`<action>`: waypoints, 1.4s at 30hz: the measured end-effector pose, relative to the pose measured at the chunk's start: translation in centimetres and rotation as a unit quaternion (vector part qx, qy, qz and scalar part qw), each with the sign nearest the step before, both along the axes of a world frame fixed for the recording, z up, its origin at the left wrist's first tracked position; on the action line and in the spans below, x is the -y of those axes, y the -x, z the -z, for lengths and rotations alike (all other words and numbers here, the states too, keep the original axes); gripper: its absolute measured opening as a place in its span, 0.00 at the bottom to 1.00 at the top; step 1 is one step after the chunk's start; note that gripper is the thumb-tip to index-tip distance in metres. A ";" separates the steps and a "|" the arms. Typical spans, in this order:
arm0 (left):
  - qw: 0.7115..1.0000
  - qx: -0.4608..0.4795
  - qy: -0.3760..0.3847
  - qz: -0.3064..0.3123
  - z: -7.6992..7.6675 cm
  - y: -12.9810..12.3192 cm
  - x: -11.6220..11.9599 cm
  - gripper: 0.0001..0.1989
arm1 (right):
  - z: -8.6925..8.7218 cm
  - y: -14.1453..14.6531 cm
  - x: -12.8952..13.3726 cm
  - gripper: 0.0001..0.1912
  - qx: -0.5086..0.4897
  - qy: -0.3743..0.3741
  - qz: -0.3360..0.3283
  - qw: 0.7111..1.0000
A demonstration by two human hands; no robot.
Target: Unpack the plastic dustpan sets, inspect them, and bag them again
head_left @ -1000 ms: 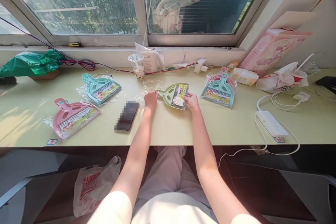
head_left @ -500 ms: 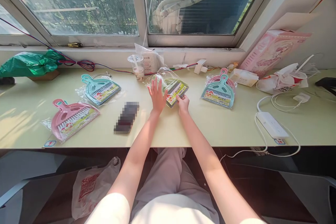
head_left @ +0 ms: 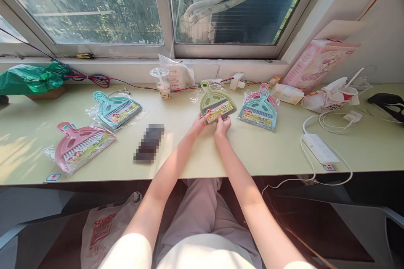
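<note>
A green dustpan-and-brush set (head_left: 214,97) in clear wrapping, with a printed label, is between my hands over the middle of the table. My left hand (head_left: 199,125) grips its lower left edge. At the lower right edge, my right hand (head_left: 222,125) holds it with the thumb on the label. Its handle points toward the window. To the right lies a blue dustpan set (head_left: 259,109) on top of a pink one (head_left: 273,97). On the left are another blue dustpan set (head_left: 117,109) and a pink dustpan set (head_left: 83,145), both wrapped.
A dark, pixelated flat object (head_left: 149,143) lies left of my arms. Behind stand a plastic cup (head_left: 163,84) and a white package (head_left: 180,76). A power strip (head_left: 320,149) with cables, a tissue pack (head_left: 330,96) and a pink box (head_left: 320,63) are on the right.
My left hand has come down from the wrapping to the set's lower left edge. The green set's handle now shows upright toward the window. The view has shifted slightly.
</note>
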State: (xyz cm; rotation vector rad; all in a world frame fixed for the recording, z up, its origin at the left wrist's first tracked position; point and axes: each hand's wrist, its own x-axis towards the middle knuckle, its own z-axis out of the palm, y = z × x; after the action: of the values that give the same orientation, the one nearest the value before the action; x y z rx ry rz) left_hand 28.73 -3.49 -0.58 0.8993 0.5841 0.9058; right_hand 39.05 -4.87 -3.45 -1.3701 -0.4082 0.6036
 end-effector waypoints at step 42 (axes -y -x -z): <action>0.989 -0.105 0.106 0.016 1.4 6.6 -5.3 0.14 | -2.1 -4.9 1.9 0.05 0.442 -0.064 -0.184 0.876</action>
State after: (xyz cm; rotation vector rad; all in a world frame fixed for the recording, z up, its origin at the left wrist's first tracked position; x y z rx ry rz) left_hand 22.15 1.83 -1.96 0.8135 0.8286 0.7102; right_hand 43.97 -6.81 -1.36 -1.3880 -1.4491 0.2030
